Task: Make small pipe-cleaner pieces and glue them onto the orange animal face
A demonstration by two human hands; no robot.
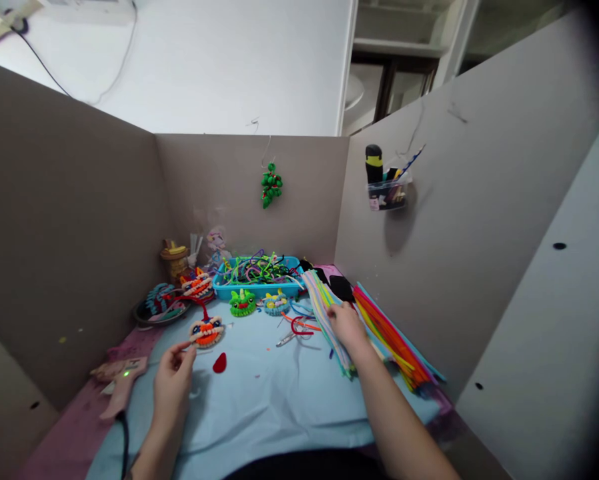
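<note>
My left hand (173, 377) is at the lower left with finger and thumb close together, beside the left edge of an orange, white and blue fuzzy face ornament (207, 332). What lies between those fingers is too small to make out. A red drop-shaped piece (220, 363) lies on the cloth to the right of this hand. My right hand (348, 325) reaches over a bundle of pastel pipe cleaners (319, 293), its bent fingers closed at the strands. Near it lie a red hooked pipe cleaner (302, 327) and metal pliers or scissors (287, 339).
A blue tray (259, 291) of tangled pipe cleaners stands at the back, with green (242, 303) and blue-yellow ornaments (276, 303) before it. Red and yellow pipe cleaners (387, 333) lie right. A pink glue gun (122, 383) and dark bowl (162, 317) are left. Grey panels enclose the table.
</note>
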